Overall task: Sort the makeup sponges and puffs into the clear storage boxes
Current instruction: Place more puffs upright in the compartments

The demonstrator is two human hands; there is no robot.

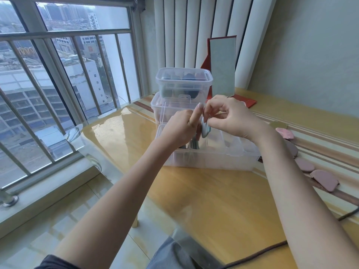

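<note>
2 hands meet on 1 blue-grey puff above the divided clear box: left hand and right hand each pinch its rim. It looks light, soft and squashy; an edge grip suits it.

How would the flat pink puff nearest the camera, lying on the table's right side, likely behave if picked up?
The flat pink puff is thin with rounded edges, so probably light and bendable. It lies flat on the table, so it is unlikely to roll.
</note>
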